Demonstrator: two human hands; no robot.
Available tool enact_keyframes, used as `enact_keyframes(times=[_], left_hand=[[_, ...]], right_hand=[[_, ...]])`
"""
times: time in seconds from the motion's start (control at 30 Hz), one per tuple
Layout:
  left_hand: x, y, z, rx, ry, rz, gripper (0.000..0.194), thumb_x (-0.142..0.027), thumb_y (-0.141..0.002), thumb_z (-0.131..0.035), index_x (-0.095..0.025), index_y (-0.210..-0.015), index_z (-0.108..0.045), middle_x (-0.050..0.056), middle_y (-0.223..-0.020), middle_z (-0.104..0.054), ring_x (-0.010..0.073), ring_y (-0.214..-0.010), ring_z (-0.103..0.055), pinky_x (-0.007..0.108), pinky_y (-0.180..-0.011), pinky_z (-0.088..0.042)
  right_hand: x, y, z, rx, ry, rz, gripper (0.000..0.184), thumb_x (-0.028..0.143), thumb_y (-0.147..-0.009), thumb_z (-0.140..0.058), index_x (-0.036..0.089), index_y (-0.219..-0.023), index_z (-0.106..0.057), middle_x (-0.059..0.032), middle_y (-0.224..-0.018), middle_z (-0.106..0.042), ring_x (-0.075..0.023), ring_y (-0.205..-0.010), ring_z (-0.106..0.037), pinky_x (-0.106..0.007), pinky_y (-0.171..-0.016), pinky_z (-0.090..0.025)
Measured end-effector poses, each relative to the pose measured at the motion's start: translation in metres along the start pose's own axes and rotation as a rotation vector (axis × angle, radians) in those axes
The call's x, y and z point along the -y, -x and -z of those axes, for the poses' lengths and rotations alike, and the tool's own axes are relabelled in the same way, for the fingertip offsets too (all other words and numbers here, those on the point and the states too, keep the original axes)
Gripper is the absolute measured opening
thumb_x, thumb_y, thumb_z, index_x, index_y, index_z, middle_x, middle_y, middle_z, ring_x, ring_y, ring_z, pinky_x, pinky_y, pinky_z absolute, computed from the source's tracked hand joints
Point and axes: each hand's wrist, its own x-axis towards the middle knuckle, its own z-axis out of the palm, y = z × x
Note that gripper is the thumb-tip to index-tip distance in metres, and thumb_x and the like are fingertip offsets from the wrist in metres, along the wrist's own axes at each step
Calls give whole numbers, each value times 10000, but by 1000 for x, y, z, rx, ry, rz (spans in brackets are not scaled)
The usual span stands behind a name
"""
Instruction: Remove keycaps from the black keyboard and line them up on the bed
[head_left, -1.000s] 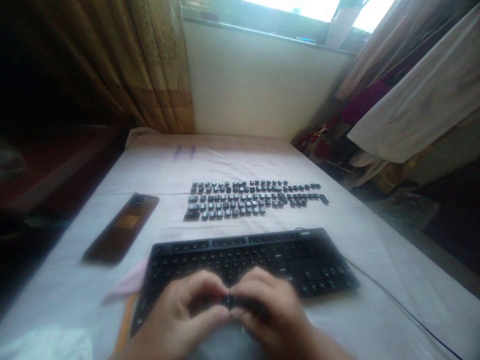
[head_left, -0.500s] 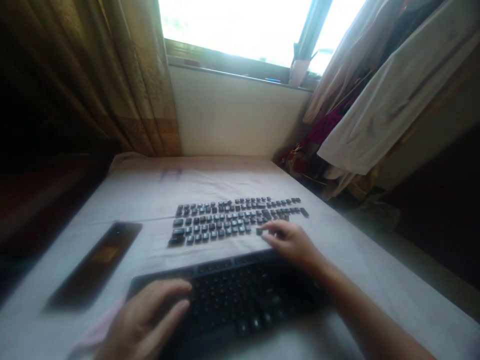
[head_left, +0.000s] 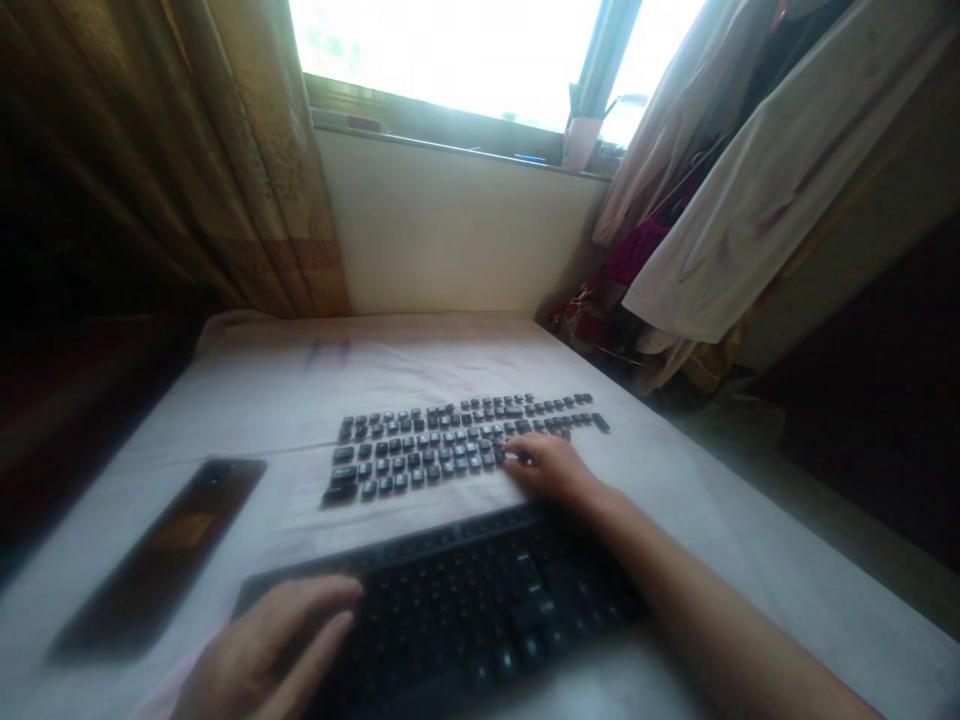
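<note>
A black keyboard lies in front of me, with many bare key positions and a few keys still on its lower right part. My left hand rests over its left end, thumb and fingers apart. Beyond it, loose black keycaps lie in rows on the pale cloth. My right hand reaches across the keyboard's top right to the right end of the nearest rows. Its thumb and forefinger pinch a small black keycap, mostly covered by the fingertips.
A dark phone-like slab lies on the cloth at the left. Behind the cloth-covered surface are a wall and a bright window. A curtain hangs at the left, and clothes hang at the right.
My right hand has moved left with the keycap, up against the end of the row. My left hand stays at the keyboard's left end; the view has shifted slightly.
</note>
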Motion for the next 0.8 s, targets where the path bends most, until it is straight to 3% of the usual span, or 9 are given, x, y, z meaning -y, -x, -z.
enact_keyframes(times=[0.23, 0.4, 0.53, 0.6, 0.67, 0.8], left_hand=[[4, 0, 0, 7, -16, -45, 242, -495, -899, -612, -351, -1068, -709, -42, -1006, -790, 171, -872, -766, 185, -788, -602], [3, -1, 4, -2, -61, -61, 248, -491, -911, -591, -341, -1078, -697, -26, -1018, -778, 184, -904, -755, 220, -818, -604], [8, -7, 9, -14, -172, -149, 315, -511, -901, -578, -333, -1137, -687, 16, -1123, -754, 242, -1036, -719, 359, -946, -571], [13, -10, 10, 21, -222, -181, 346, -517, -905, -563, -325, -1168, -680, 30, -1171, -741, 262, -1093, -696, 411, -995, -539], [18, -13, 11, 70, -255, -178, 372, -527, -911, -544, -313, -1184, -678, 34, -1200, -734, 269, -1116, -687, 427, -1008, -528], [24, -16, 13, 148, -288, -115, 421, -568, -911, -517, -281, -1163, -695, 42, -1212, -733, 268, -1113, -687, 402, -998, -530]], right_hand=[[1, 1, 2, -57, -64, 14, 202, 181, -807, -673, 199, -981, -775, -83, -987, -779, -235, -883, -718, -331, -820, -527], [5, 14, 19, -159, -212, -6, 151, 268, -851, -635, 205, -901, -763, -81, -964, -777, -235, -891, -716, -337, -825, -531], [12, 39, 35, -270, -427, -104, 413, 491, -953, -465, 174, -900, -725, -59, -745, -719, -185, -635, -663, -292, -595, -523], [18, 55, 38, -378, -702, -212, 507, 623, -916, -473, 182, -788, -690, -20, -611, -640, -151, -517, -588, -264, -505, -480], [24, 70, 37, -463, -910, -294, 548, 699, -849, -527, 193, -679, -648, -13, -585, -621, -144, -527, -579, -260, -525, -487], [33, 96, 27, -456, -874, -323, 626, 722, -876, -453, 192, -615, -662, -30, -617, -634, -147, -565, -560, -263, -537, -462]])
